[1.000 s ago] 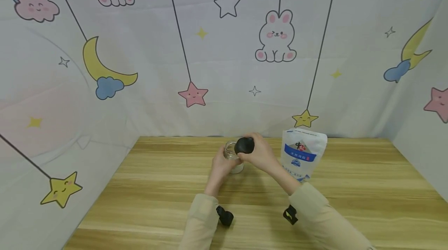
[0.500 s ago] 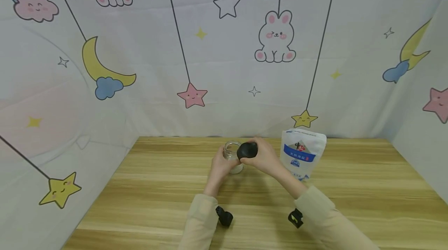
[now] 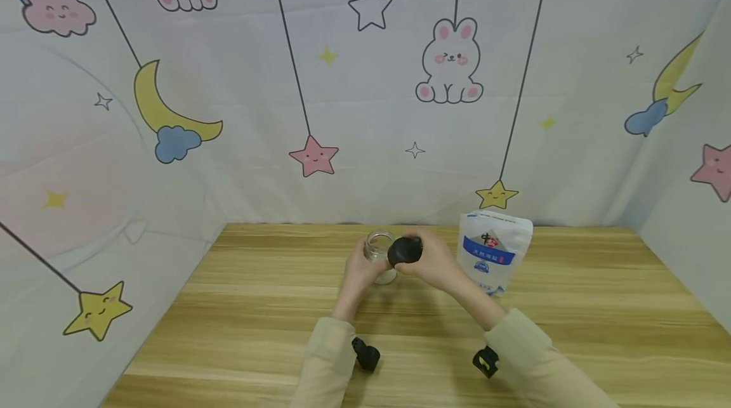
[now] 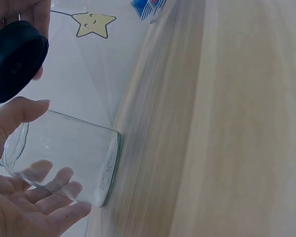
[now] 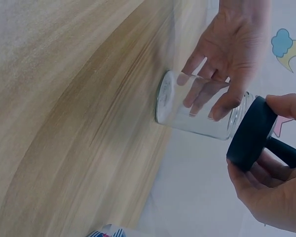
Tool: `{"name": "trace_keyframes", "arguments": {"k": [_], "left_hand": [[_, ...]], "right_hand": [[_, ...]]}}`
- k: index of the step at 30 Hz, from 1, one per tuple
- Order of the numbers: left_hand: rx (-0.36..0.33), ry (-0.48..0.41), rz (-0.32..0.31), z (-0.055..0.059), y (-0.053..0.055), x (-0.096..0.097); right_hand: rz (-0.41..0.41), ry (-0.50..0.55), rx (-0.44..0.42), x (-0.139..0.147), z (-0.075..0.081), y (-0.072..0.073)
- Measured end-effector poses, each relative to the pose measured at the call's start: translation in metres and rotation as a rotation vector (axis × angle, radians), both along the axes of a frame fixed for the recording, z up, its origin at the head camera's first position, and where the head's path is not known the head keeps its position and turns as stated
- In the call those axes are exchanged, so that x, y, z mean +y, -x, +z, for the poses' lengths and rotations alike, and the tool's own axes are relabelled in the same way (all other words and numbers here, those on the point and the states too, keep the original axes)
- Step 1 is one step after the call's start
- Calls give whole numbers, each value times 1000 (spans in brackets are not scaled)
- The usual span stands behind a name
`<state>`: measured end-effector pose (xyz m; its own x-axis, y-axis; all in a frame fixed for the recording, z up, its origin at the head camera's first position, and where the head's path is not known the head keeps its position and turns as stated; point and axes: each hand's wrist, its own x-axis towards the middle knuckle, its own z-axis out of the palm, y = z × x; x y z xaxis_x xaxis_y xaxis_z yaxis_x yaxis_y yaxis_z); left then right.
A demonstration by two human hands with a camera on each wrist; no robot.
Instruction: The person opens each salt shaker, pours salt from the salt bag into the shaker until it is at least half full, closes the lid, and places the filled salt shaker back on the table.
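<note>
A clear glass jar [image 3: 386, 277] stands upright on the wooden table, its mouth uncovered and a thin white layer at the bottom. My left hand [image 3: 358, 268] grips it from the left, thumb and fingers on opposite sides of the glass, as the left wrist view shows. To the right of the mouth, my right hand [image 3: 435, 262] holds a round black lid [image 5: 252, 134] with a stem-like knob. Its fingers pinch the lid's edge, and the lid is tilted, hollow side towards the jar. In the left wrist view the inside of the lid [image 4: 20, 66] shows.
A white pouch with a blue band [image 3: 488, 252] stands right of the right hand on the table [image 3: 274, 294]. Behind it hangs a white cloth [image 3: 365, 103] printed with cartoons. Black camera mounts [image 3: 367, 355] sit at the wrists.
My right hand has shifted slightly right and down with the lid, uncovering more of the jar's mouth. The left hand and jar have stayed in place.
</note>
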<state>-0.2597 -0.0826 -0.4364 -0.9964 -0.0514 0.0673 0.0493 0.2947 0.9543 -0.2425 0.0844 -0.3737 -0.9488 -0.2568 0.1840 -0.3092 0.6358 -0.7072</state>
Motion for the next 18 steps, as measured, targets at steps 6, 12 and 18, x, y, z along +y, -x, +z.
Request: {"name": "trace_keyframes", "arguments": {"k": [6,12,18], "left_hand": [[0,-1,-5,0,-1,0],[-3,-12,-2,0,-1,0],[-2,-5,1,0,0,0]], "right_hand": [[-1,0,-7,2,-2,-3],[0,-10,-11,4,-2,-5],[2,-29,-25,7,-4,-7]]}}
